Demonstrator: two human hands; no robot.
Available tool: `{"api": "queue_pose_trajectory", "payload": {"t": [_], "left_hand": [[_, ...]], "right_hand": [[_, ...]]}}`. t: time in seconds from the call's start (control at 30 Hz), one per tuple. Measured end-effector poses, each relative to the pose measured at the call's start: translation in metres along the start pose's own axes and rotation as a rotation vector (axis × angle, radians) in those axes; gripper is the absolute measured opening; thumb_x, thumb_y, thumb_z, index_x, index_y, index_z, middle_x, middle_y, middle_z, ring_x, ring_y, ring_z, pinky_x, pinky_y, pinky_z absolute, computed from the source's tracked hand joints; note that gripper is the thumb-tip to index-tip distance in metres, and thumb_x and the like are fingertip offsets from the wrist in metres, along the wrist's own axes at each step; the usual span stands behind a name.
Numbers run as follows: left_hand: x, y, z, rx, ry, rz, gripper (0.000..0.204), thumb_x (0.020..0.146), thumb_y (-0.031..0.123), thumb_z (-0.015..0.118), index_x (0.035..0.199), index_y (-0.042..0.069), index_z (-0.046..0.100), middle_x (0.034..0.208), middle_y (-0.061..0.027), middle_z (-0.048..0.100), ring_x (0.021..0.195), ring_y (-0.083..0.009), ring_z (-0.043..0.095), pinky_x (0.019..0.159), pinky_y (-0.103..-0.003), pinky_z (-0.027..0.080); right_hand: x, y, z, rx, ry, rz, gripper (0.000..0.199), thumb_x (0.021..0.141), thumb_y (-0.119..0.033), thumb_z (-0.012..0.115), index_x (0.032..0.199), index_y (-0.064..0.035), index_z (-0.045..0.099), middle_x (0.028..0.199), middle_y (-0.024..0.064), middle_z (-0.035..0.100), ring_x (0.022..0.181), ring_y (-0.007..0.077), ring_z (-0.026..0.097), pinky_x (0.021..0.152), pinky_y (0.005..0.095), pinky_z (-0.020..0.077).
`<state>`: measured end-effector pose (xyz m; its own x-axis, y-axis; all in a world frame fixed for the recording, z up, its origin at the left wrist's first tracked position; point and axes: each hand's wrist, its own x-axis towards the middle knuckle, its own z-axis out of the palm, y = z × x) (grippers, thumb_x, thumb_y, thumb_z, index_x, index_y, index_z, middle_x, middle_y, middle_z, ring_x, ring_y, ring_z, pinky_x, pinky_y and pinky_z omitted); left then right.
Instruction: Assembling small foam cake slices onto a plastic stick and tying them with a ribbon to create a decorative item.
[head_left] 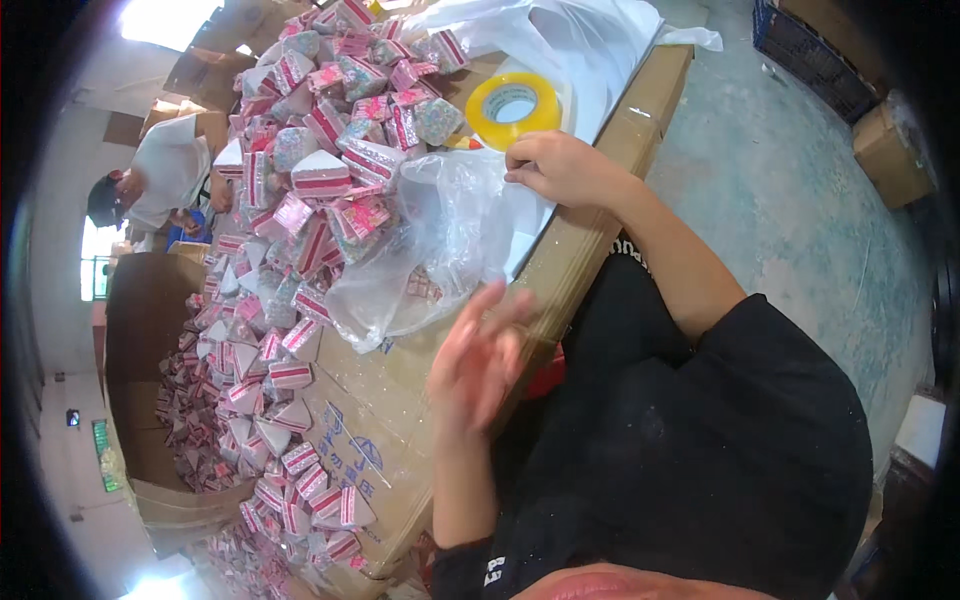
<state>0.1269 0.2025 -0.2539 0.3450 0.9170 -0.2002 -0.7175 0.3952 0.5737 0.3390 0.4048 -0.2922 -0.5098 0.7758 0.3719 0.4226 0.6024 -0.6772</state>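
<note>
A clear plastic bag (pixel 430 220) lies crumpled at the near edge of the cardboard-covered table (pixel 365 400). My right hand (pixel 560 168) is closed, its fingertips pinching the bag's right edge. Below the bag, my left hand (pixel 475 355) is raised over the table edge, blurred by motion, with its fingers apart and nothing visible in them. Small pink pieces (pixel 424 284) show at the bag's lower part; whether they are inside it or under it I cannot tell. A large heap of cake-slice-shaped pieces (pixel 322 176), pink and white with glitter, lies just left of the bag.
A roll of yellowish tape (pixel 513 108) rests beyond my right hand, beside white plastic sheeting (pixel 590 40). An open cardboard box (pixel 145 340) stands behind the heap at left. Another person (pixel 165 175) is at the far left. A dark crate (pixel 815 60) sits on the floor at right.
</note>
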Motion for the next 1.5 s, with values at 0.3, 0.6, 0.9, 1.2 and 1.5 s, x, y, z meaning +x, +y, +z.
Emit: {"api": "queue_pose_trajectory", "payload": {"t": [0.3,0.6,0.9,1.2,1.5], "left_hand": [[0.117,-0.016,-0.004,-0.113,0.242,-0.060,0.028,0.099,0.025,0.059,0.114,0.004,0.049,0.121,-0.0208,0.061,0.101,-0.0263,0.064,0.070,-0.031,0.052],[0.171,-0.001,-0.030,-0.108,0.309,-0.108,0.023,0.100,0.031,0.059,0.103,0.008,0.054,0.085,-0.0037,0.059,0.063,-0.0124,0.049,0.053,-0.026,0.040],[0.159,0.012,0.000,1.564,0.280,0.600,0.032,0.087,0.012,0.066,0.118,0.002,0.063,0.096,-0.0173,0.069,0.077,-0.0290,0.067,0.072,-0.039,0.054],[0.177,0.015,-0.006,2.007,0.406,0.640,0.022,0.088,0.019,0.066,0.104,0.005,0.058,0.093,-0.0203,0.067,0.081,-0.0413,0.067,0.072,-0.052,0.053],[0.191,0.042,-0.004,1.890,0.429,0.676,0.022,0.085,0.021,0.069,0.098,0.004,0.066,0.084,-0.0156,0.071,0.079,-0.0348,0.069,0.071,-0.045,0.052]], "right_hand": [[0.006,-0.006,-0.006,-0.028,0.113,-0.037,0.014,0.088,-0.012,0.065,0.087,0.0012,0.063,0.085,0.0175,0.065,0.080,0.0345,0.063,0.072,0.0421,0.0496],[0.026,-0.011,-0.013,-0.032,0.210,0.011,0.019,0.085,-0.013,0.068,0.096,0.0024,0.066,0.095,0.0192,0.067,0.094,0.0334,0.065,0.086,0.0403,0.0507],[0.049,0.027,-0.015,-0.520,-0.097,0.127,0.035,0.081,-0.026,0.067,0.111,-0.0089,0.070,0.105,0.0121,0.069,0.110,0.0300,0.060,0.102,0.0435,0.0364],[0.037,0.033,-0.018,-0.190,0.276,0.081,0.040,0.086,-0.032,0.070,0.112,-0.0004,0.069,0.103,0.0207,0.068,0.100,0.0368,0.063,0.090,0.0466,0.0453],[-0.027,-0.028,-0.035,-0.103,0.687,-0.209,0.038,0.085,-0.021,0.075,0.109,0.0058,0.063,0.102,0.0183,0.066,0.098,0.0348,0.061,0.089,0.0396,0.0484]]}}
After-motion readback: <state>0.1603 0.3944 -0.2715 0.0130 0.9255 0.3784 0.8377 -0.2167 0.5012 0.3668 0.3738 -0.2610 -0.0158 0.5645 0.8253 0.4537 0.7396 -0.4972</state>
